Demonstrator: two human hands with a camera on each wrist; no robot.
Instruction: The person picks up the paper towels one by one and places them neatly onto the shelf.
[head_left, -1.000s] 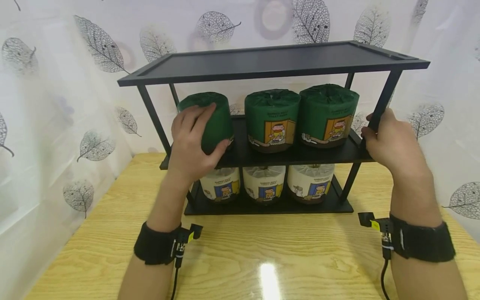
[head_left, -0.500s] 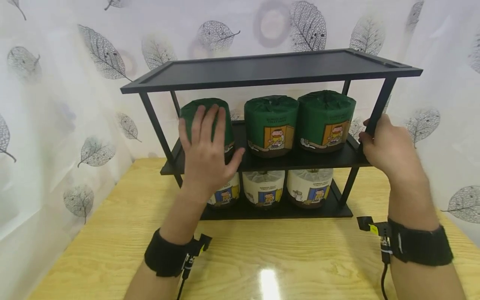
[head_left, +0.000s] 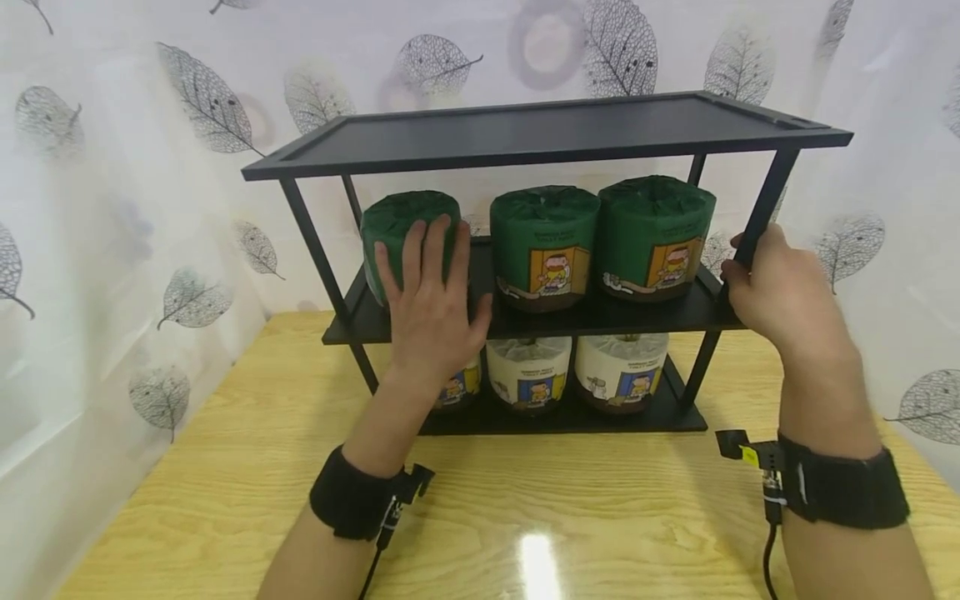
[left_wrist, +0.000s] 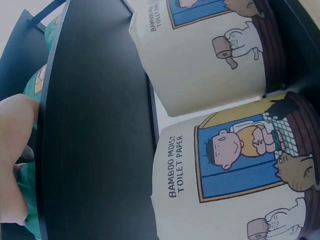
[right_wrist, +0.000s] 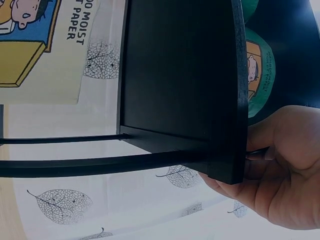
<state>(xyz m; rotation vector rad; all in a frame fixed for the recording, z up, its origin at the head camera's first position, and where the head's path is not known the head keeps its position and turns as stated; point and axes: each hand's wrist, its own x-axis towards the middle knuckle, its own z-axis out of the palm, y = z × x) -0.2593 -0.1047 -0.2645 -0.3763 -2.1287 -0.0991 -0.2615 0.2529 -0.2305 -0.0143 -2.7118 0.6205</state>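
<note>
A green-wrapped toilet roll [head_left: 401,208] stands at the left end of the middle shelf of a black rack [head_left: 547,129]. My left hand [head_left: 431,321] lies over its front with the fingers spread and nearly straight. Two more green toilet rolls, one central [head_left: 517,233] and one at the right [head_left: 652,212], stand beside it with their cartoon prints facing me. At the rack's right front post my right hand [head_left: 783,292] grips the upright just above the middle shelf. In the right wrist view, the right hand's fingers [right_wrist: 245,190] reach behind the shelf corner.
Below, on the bottom shelf, stand several cream toilet rolls [head_left: 528,367]; my left hand and arm partly cover the left one. The rack stands on a light wooden table [head_left: 585,500] before a leaf-patterned curtain [head_left: 487,75]. Black straps with cameras circle both wrists.
My left hand has shifted right and down across the left green roll, its fingers going from curved over the top to spread across the front. The right hand keeps its grip on the post.
</note>
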